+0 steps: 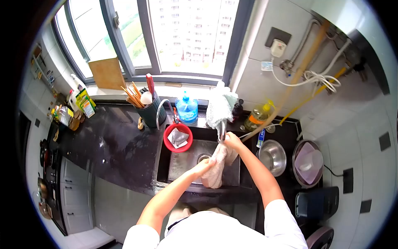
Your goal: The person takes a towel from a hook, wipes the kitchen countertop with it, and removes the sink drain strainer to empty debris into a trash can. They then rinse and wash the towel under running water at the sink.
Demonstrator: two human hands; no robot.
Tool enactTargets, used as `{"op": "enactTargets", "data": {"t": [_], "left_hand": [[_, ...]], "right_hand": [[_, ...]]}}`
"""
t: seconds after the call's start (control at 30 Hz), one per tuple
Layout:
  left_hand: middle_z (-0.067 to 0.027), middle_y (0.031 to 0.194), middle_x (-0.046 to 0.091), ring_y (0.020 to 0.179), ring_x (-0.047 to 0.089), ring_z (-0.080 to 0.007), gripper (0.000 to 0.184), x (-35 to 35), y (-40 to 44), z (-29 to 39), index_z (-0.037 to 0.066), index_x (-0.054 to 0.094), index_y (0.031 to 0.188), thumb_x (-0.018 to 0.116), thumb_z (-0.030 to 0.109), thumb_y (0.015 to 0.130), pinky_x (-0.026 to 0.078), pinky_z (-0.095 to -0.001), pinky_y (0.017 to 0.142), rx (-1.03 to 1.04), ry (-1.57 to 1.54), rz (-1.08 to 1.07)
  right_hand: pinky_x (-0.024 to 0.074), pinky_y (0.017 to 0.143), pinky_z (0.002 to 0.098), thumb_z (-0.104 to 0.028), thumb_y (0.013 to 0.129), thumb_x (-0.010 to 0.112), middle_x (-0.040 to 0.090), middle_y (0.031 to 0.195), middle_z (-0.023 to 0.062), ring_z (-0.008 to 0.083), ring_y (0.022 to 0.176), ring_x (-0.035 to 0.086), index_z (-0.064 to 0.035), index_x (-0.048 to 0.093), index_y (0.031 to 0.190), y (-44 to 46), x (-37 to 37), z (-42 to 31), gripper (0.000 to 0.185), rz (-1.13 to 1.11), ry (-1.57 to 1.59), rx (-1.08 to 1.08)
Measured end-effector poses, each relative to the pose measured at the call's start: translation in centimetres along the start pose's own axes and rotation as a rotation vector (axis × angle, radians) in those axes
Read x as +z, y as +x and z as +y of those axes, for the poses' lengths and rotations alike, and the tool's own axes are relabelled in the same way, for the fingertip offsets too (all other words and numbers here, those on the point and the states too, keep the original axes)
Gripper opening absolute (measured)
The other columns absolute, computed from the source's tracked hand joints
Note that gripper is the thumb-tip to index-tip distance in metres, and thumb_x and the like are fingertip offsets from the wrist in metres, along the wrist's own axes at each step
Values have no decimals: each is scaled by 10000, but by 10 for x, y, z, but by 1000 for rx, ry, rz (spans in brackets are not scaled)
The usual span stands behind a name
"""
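Note:
A pale pinkish-beige cloth (213, 173) hangs over the front part of the steel sink (182, 159). My left hand (204, 167) grips its left side, with the fingers closed round the fabric. Higher up, just below the faucet (222, 130), my right hand (233, 141) is closed on the upper end of the same cloth. A light grey-green towel (220, 106) is draped over the faucet. At the sink's back left sits a red bowl (190, 143) with a grey and white item (179, 137) in it.
Behind the sink stand a blue bottle (187, 109), a utensil holder (151, 113) and a yellow-capped bottle (257, 118). To the right are a steel bowl (272, 157) and a basin holding a purple container (307, 159). A window is ahead.

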State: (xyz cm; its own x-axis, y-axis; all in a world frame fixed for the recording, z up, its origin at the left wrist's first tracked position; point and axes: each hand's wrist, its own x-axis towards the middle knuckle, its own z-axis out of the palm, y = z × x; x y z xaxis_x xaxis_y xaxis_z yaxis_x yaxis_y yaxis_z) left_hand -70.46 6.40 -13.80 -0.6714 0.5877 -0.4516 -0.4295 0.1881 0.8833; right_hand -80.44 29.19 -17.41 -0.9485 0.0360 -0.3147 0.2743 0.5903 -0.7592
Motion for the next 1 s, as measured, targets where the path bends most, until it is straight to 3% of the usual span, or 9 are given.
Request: {"op": "enactTargets", "data": {"t": [0.1,0.27,0.37,0.5,0.57,0.63,0.7,0.8,1.0], "left_hand": [[-88,1122,610,1034,579,-197,527,-3,17,6,21,510,1252,507,434,926,443,-332,919,-8,-492,22],[-71,1097,606,989,599,-197,359,-4,52,18,95,526,1213,501,317,932,478,-339,856,-17,-781,52],[-76,1119,597,1003,599,-201,375,3,61,20,104,497,1243,505,280,913,474,-336,861,-11,-810,91],[-81,1130,598,1016,598,-207,392,2,75,4,90,485,1257,478,266,907,475,-352,875,-47,-840,113],[-89,1111,615,995,608,-222,393,-1,82,-2,80,516,1225,470,297,901,478,-368,880,-31,-853,152],[-95,1125,606,1010,604,-230,373,0,79,6,59,499,1238,462,249,919,482,-385,890,23,-864,193],[-90,1124,602,1009,603,-222,363,-1,80,0,45,481,1250,465,207,925,495,-366,871,68,-836,207],[-92,1117,616,996,616,-229,358,-2,74,-10,44,491,1249,461,214,936,496,-370,888,-5,-950,209],[-107,1192,599,1052,602,-229,371,0,58,-23,38,502,1251,415,270,975,478,-380,938,-136,-1157,168]], "right_hand": [[483,888,408,-426,707,691,625,1094,211,353,1021,609,-79,600,1162,13,-5,-42,579,205,-460,63],[483,816,416,-327,815,592,642,996,222,374,994,605,-50,596,1099,105,31,17,396,310,145,-370],[490,776,390,-223,820,603,645,943,232,365,962,625,-51,612,1060,69,3,-42,295,228,-88,110],[489,817,379,-198,811,618,665,980,192,300,939,650,-37,598,1083,79,20,8,317,369,380,-60],[484,832,355,-181,809,618,660,1031,178,283,966,642,-13,540,1175,68,33,34,411,405,132,32],[467,877,354,-192,866,575,626,1146,147,259,1073,596,-40,475,1278,55,64,90,450,89,73,-21],[434,947,381,-320,938,496,565,1265,84,249,1176,530,-108,447,1332,-17,49,25,450,-273,803,262],[399,998,415,-453,964,393,517,1320,32,224,1225,484,-162,436,1346,-52,41,4,482,-496,1195,457],[423,978,420,-349,951,437,567,1235,76,228,1145,539,-73,495,1272,-50,74,22,427,-557,1328,314]]}}
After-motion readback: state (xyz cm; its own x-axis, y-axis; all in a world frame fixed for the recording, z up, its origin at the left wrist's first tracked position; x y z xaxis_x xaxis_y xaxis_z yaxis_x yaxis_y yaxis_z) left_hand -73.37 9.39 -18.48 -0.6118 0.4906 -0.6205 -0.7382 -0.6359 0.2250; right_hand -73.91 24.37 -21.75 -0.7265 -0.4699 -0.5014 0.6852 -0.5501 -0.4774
